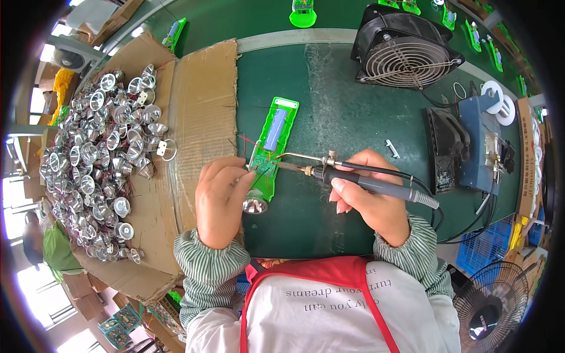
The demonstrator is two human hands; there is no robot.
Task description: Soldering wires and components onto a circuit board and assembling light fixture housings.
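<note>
head view: noted grey-handled soldering iron (pixel 382 187) clamped in right hand (pixel 379 210), aimed into green oblong plastic housing (pixel 283 136) on dark-green bench (pixel 288 232); could not confirm any hold by left hand (pixel 220 197) at housing's left edge. judged brief, steady tip contact best.

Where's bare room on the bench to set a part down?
Free: green mat between the green housing and black fan; front strip between the single reflector and right sleeve; upper cardboard flap. Crowded: left, heaped reflectors; centre, left hand, right hand and soldering iron; right, black stand and blue machine.
</note>
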